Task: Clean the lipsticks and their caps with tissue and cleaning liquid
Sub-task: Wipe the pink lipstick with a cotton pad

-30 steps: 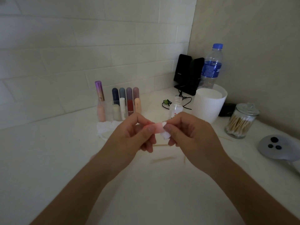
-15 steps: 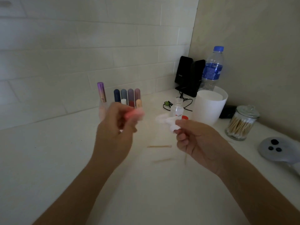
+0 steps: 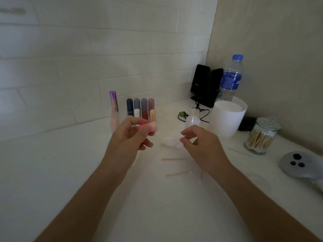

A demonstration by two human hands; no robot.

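My left hand (image 3: 128, 137) grips a small pink lipstick piece (image 3: 148, 127) between thumb and fingers, held above the white counter (image 3: 61, 172). My right hand (image 3: 202, 145) hovers to the right with fingers loosely curled and apart, holding nothing. A crumpled white tissue (image 3: 170, 142), blurred, lies just left of its fingertips. The clear, uncapped bottle of cleaning liquid (image 3: 192, 117) stands behind my right hand. Several lipsticks (image 3: 141, 109) stand in a clear holder by the wall, and a purple-capped one (image 3: 114, 104) stands left of them.
Two used swab sticks (image 3: 173, 159) lie on the counter between my arms. A glass jar of cotton swabs (image 3: 261, 137), a white cup (image 3: 225, 119), a water bottle (image 3: 231, 79), black speakers (image 3: 206, 84) and a grey controller (image 3: 300, 165) fill the right side.
My hands have moved apart. The left kept the pink lipstick piece and moved left; the right let go of the tissue, which now lies on the counter.
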